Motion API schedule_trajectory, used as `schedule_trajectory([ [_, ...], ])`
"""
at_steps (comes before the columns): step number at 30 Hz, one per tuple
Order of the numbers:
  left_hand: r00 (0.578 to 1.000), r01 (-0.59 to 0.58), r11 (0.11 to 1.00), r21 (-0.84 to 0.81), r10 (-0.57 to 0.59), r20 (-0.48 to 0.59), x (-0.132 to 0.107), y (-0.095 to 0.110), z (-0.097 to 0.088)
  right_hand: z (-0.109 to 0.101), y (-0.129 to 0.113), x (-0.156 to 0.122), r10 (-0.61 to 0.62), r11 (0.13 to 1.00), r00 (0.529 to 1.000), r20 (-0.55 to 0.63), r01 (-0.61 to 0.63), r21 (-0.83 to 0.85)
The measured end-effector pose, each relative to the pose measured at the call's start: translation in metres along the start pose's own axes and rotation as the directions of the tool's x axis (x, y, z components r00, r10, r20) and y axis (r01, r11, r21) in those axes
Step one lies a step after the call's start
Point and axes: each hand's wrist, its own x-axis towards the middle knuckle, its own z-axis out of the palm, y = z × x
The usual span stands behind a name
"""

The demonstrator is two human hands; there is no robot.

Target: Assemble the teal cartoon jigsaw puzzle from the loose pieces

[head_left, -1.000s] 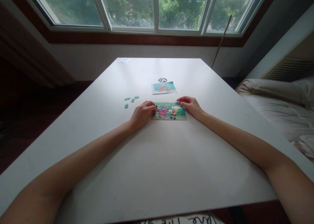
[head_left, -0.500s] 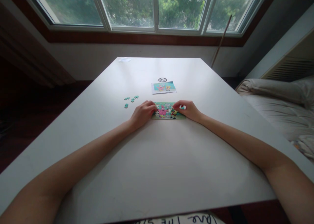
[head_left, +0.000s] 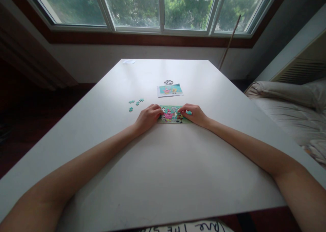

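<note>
A small jigsaw puzzle (head_left: 169, 115) with pink and yellow cartoon figures on a green ground lies flat between my hands. Curled at its left edge, my left hand (head_left: 149, 116) has its fingertips on the rim; whether a piece is in them is hidden. My right hand (head_left: 195, 114) reaches over the right part of the puzzle, thumb and forefinger pinched together on something too small to make out, perhaps a piece. Several loose green puzzle pieces (head_left: 138, 103) lie on the table, beyond and left of my left hand.
A printed picture card (head_left: 170, 90) with similar figures lies behind the puzzle. Behind that sits a dark oval mark or object (head_left: 168, 82). All rest on a white table (head_left: 163, 171). A padded seat (head_left: 285, 113) stands to the right, a window (head_left: 187, 8) beyond.
My right hand has shifted very slightly left over the puzzle. My left hand and the loose pieces look the same.
</note>
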Motion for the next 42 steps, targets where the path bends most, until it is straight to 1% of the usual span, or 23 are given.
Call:
schedule_trajectory([
  [5,1.000,0.002,1.000,0.008,-0.002,0.005,0.0007,0.0013,-0.0007,0.0015,0.0030,-0.0006,-0.020,0.999,0.999,0.026,0.021,-0.040],
  [9,1.000,0.007,1.000,-0.006,-0.007,0.012,0.0011,0.0013,-0.0001,0.0017,0.0034,-0.0010,-0.028,0.998,0.999,0.024,0.030,-0.053],
  [18,1.000,0.007,1.000,0.023,-0.008,0.010,0.0009,0.0000,0.0019,0.0000,0.0003,-0.0016,-0.028,0.998,0.999,0.045,0.031,-0.057],
  [23,1.000,0.013,1.000,-0.001,-0.013,0.015,0.0010,0.0002,0.0023,0.0011,0.0009,-0.0022,-0.042,0.998,0.998,0.044,0.043,-0.038],
  [35,1.000,0.002,1.000,0.009,-0.002,0.006,0.0003,-0.0015,0.0046,0.0030,0.0022,-0.0035,0.038,0.999,0.999,-0.010,-0.038,-0.012],
  [39,1.000,0.010,1.000,0.002,-0.010,0.008,0.0001,-0.0020,0.0056,0.0021,0.0020,-0.0028,-0.011,1.000,0.999,0.031,0.012,-0.012],
  [42,1.000,0.014,1.000,0.011,-0.014,0.010,0.0001,-0.0015,0.0050,0.0017,0.0020,-0.0025,-0.044,0.999,0.998,0.038,0.045,-0.023],
])
